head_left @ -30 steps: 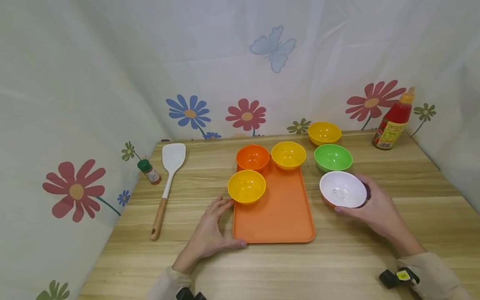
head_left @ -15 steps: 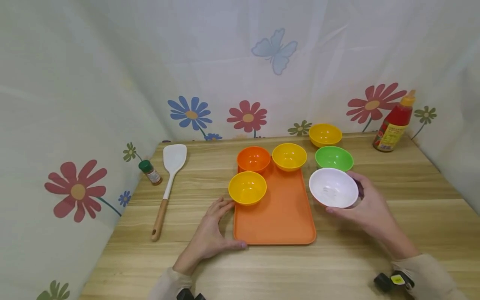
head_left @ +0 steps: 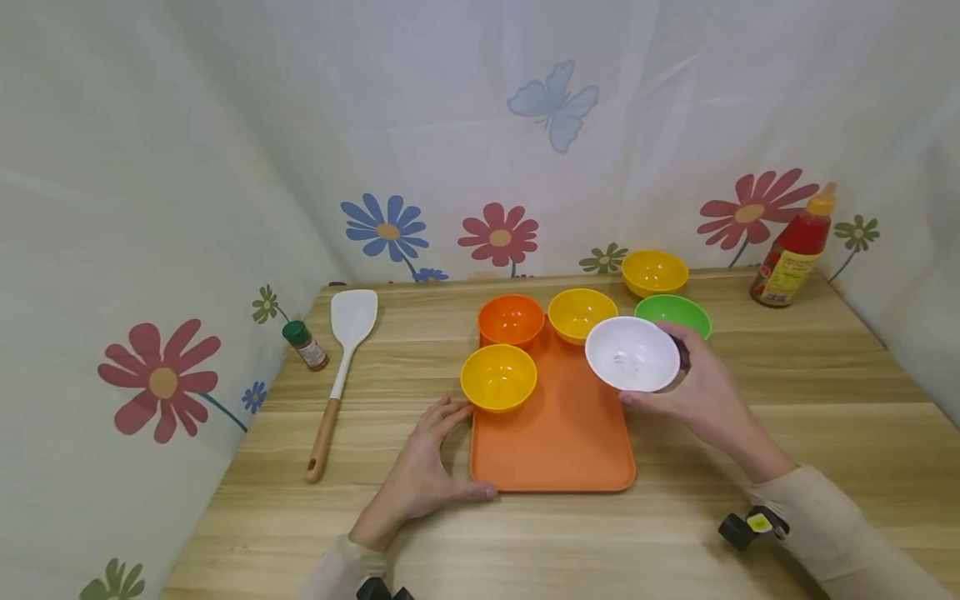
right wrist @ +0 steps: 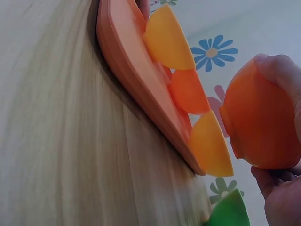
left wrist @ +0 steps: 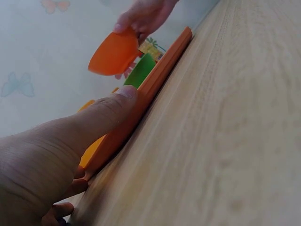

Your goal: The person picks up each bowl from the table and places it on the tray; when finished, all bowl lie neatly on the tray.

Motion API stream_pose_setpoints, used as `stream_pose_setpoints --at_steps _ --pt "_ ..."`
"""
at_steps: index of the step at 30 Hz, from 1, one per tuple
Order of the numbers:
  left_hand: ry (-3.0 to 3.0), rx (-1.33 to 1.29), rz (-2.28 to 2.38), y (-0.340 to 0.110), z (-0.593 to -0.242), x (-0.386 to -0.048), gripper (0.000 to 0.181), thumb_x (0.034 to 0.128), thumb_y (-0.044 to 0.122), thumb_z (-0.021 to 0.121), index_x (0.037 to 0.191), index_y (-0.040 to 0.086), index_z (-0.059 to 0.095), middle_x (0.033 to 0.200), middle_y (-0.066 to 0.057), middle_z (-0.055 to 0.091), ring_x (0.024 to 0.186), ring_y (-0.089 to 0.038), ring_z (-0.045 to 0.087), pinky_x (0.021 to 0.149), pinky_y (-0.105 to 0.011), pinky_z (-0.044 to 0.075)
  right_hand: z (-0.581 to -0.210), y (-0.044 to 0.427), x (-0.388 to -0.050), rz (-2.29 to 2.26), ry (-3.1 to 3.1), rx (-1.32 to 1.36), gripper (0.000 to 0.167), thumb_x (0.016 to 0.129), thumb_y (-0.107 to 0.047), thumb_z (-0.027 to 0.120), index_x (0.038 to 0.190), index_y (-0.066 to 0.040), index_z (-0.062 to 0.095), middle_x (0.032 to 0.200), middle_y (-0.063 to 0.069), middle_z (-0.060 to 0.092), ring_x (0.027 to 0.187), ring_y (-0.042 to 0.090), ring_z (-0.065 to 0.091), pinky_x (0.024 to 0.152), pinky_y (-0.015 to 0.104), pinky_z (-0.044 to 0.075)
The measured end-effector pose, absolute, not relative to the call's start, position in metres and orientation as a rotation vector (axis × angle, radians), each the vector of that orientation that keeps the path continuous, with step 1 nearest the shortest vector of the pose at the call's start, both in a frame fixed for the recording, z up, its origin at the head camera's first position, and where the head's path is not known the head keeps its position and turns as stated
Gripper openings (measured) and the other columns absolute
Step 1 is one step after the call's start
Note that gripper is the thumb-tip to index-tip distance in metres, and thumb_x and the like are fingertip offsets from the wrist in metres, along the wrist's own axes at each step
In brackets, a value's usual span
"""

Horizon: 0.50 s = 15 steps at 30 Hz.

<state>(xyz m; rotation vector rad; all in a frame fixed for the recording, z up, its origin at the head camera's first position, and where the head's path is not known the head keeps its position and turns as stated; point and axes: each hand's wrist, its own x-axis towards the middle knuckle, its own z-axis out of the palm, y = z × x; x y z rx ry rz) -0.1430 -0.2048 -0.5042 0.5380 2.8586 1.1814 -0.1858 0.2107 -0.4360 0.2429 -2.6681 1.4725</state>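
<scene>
Above a wooden table point(head_left: 585, 550), a person's right hand point(head_left: 703, 400), thumb and fingers curled against the wall, grips a white-lined bowl point(head_left: 632, 350), orange outside, from its 4 o'clock side. The bowl hangs lifted, hollow side up; from the head camera it covers part of an orange tray's point(head_left: 555, 450) right edge, at 2 o'clock from the tray's middle. That relation governs the scene: the tray's bare surface lies toward 8 o'clock from the right hand, its long axis running 12 to 6, while the bowl, being round, has none. The far yellow bowl point(head_left: 582, 313) sits just past the held one at 10 o'clock, with the orange bowl point(head_left: 512, 319) and near yellow bowl point(head_left: 498, 377) farther left; the green bowl point(head_left: 688, 308) is partly hidden at 1 o'clock. The left hand point(head_left: 420, 473), well apart from the lifted bowl, spreads thumb and fingers about the tray's corner between 7 and 8, touching its rim.
</scene>
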Motion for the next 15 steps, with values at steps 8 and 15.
stream_pose_setpoints --at_steps 8,15 --pt "2.871 0.532 1.152 -0.205 -0.504 -0.142 0.124 0.0617 0.071 0.103 0.164 0.02 0.056 0.173 0.0 0.046 0.17 -0.034 0.025 0.134 -0.066 0.027 -0.441 0.195 -0.198 1.522 -2.663 0.288 0.121 0.077 -0.038 0.106 0.168 -0.004 0.035 0.161 0.021 0.051 0.147 0.04 0.051 0.125 0.065 0.043" --pt "2.873 0.538 1.159 -0.204 -0.504 -0.142 0.124 0.0616 0.07 0.103 0.164 0.019 0.056 0.172 -0.001 0.048 0.169 -0.034 0.026 0.134 -0.065 0.027 -0.453 0.181 -0.203 1.582 -2.642 0.305 0.117 0.074 -0.034 0.108 0.164 -0.003 0.039 0.158 0.017 0.055 0.142 0.036 0.055 0.124 0.059 0.044"
